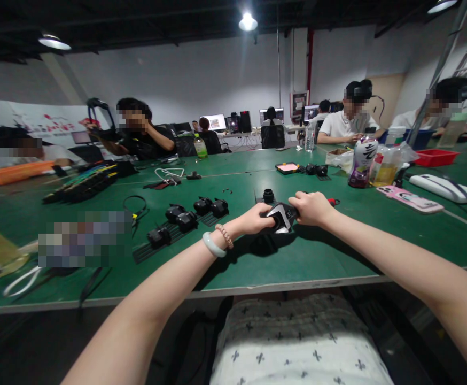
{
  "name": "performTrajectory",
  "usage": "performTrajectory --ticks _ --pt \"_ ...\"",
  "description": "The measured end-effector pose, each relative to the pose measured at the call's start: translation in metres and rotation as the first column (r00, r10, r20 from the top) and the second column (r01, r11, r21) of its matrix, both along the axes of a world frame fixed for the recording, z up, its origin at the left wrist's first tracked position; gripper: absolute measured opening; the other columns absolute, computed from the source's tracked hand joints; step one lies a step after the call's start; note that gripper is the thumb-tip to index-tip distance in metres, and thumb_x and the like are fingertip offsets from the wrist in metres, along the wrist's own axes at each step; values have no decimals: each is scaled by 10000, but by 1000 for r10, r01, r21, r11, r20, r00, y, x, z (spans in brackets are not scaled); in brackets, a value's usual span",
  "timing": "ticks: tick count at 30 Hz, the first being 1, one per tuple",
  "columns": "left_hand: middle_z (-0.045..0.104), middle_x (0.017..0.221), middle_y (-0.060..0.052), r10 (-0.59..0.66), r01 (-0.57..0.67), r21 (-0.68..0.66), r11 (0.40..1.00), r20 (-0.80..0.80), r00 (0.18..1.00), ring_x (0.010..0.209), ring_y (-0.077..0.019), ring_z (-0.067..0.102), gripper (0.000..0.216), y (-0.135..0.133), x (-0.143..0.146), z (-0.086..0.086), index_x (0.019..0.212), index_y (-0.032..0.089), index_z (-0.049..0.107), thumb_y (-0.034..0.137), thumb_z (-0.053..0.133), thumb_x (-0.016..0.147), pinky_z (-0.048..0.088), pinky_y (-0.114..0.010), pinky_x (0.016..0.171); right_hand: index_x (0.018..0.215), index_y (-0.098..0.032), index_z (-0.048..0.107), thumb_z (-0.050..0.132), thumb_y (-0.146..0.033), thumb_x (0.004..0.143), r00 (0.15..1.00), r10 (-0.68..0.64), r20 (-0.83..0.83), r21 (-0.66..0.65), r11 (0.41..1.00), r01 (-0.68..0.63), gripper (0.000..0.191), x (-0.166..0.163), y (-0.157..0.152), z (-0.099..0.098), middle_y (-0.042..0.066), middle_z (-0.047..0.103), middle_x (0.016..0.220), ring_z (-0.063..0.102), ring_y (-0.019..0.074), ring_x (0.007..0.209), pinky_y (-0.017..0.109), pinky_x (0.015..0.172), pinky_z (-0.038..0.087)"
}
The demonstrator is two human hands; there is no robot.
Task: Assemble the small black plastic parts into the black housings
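Note:
Between my hands, just above the green table, is a black housing with a silver-white face (285, 219); its exact kind is unclear. My left hand (256, 219) grips its left side, with a beaded bracelet and a pale bangle on that wrist. Curled around the right edge of the same housing is my right hand (312, 208), its fingertips partly hidden. A red-tipped object (333, 202) shows past the right hand; whether it is held or lying there I cannot tell. Behind the housing stands a small black round part (268, 195).
Several black parts (181, 218) lie on dark strips to the left. To the right are a purple-labelled bottle (363, 161), a pink phone (410, 199), a white power bank (446, 188) and a red tray (436, 157). Other people sit across the green table (225, 264).

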State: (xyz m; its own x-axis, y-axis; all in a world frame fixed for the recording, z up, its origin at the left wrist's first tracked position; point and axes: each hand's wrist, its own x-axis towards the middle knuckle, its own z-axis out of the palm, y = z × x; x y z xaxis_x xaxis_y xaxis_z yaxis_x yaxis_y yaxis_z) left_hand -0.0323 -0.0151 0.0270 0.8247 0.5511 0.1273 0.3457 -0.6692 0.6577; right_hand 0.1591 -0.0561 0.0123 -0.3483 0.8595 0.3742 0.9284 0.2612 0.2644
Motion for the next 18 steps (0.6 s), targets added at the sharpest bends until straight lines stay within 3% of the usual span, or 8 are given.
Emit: performTrajectory --ticks 9,18 --pt "418 524 45 -82 82 15 996 -33 996 488 -63 359 135 -4 2 -1 620 113 490 230 428 594 294 -177 453 905 -157 548 388 -266 724 1000 14 -28 -30 999 -15 264 -5 -2 -2 123 560 874 576 241 737 283 580 368" --pt "368 508 53 -10 7 57 998 48 999 472 -54 318 90 -2 3 -5 560 130 424 211 407 594 265 -183 447 942 -187 538 423 -258 694 997 -53 -62 -63 997 49 282 -7 -1 -7 102 564 890 583 246 748 295 592 400"
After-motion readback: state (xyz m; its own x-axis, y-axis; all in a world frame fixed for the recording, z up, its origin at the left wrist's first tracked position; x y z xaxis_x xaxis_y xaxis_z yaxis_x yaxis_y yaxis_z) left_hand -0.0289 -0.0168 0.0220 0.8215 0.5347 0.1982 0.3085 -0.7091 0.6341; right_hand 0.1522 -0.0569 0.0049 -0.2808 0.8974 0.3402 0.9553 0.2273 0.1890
